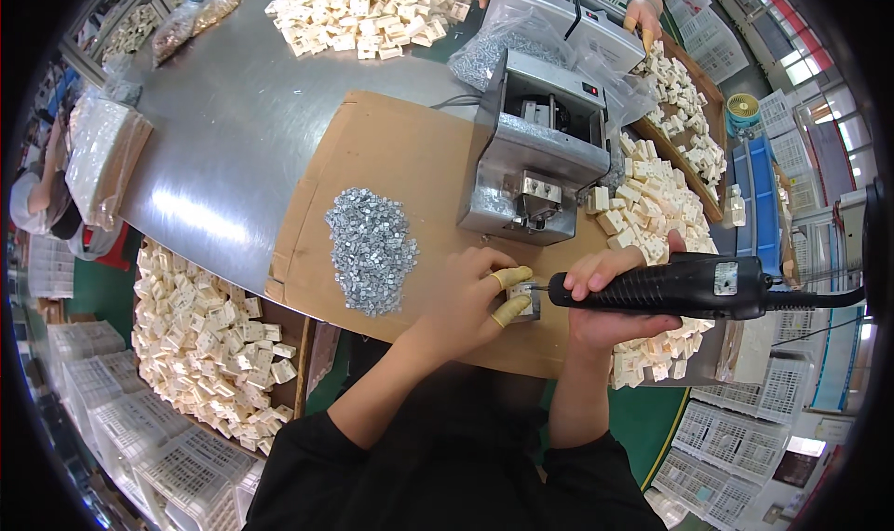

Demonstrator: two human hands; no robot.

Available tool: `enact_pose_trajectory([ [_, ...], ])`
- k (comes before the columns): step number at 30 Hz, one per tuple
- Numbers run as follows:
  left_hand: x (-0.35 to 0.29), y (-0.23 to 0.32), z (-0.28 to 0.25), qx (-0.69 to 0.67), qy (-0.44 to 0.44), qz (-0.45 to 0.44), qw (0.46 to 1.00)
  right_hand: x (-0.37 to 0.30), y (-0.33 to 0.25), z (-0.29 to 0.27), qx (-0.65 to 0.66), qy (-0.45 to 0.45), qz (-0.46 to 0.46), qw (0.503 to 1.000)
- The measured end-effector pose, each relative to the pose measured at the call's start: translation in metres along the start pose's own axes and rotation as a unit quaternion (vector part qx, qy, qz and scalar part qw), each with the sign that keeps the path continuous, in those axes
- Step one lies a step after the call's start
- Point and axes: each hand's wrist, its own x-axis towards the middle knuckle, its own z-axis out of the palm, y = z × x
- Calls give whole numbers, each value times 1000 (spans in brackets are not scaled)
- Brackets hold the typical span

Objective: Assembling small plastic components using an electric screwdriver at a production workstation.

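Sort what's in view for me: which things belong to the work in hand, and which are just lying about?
Likely in use:
- black corded tool, in the right hand
- small pale workpiece, under the left hand's fingers
- grey metal bits, heaped on cardboard

Apparently just about:
- green fan
- plastic-wrapped box
- white crates
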Motion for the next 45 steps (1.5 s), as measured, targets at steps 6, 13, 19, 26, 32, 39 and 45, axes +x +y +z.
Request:
enact_pose_trajectory([
  [6,-2,-1,7,40,-17,-1,999,-10,2,-6,-20,27,5,999],
  [13,-1,-5,9,77,-36,24,996,-14,2,-3,-98,76,2,992],
  [19,0,-6,9,110,-36,57,992,-15,0,4,-114,56,9,992],
  [26,6,-4,11,134,-22,89,987,-12,7,1,-117,-35,42,992],
  [32,1,-4,14,158,2,97,983,-15,11,3,-129,-60,53,988],
  [39,-8,-4,32,228,37,103,967,-10,13,2,-102,-46,74,991],
  [45,-11,8,47,273,100,62,955,-3,9,5,-136,-34,112,984],
])
